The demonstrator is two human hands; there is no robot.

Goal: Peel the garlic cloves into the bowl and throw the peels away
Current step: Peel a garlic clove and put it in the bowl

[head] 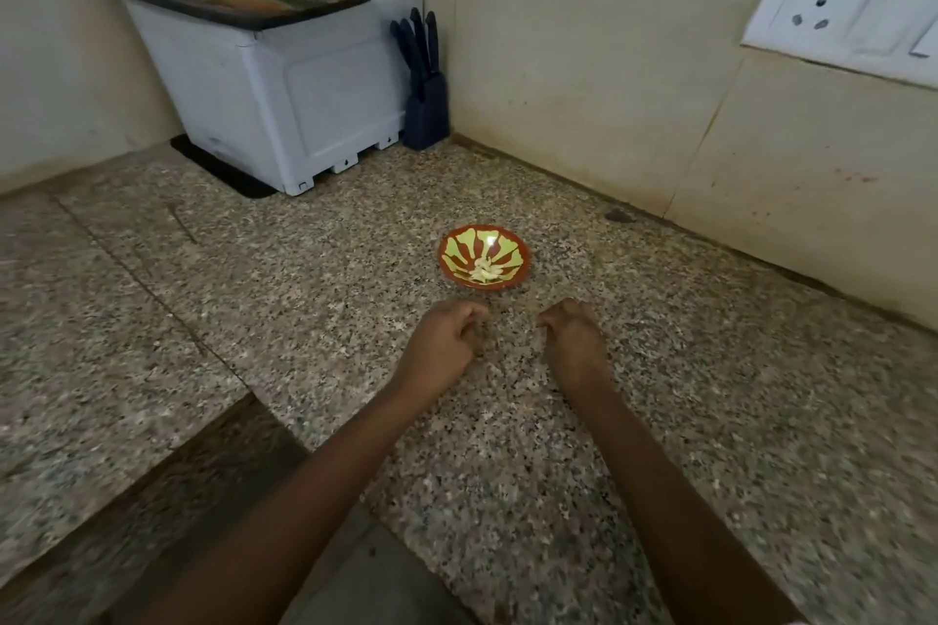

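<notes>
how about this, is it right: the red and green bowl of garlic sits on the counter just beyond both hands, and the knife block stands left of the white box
Not quite. In the head view the knife block stands right of the white box. The bowl of garlic does sit on the counter just beyond the left hand and right hand.

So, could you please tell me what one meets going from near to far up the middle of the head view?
Left hand and right hand side by side → bowl holding garlic cloves → knife block by the far wall.
</notes>
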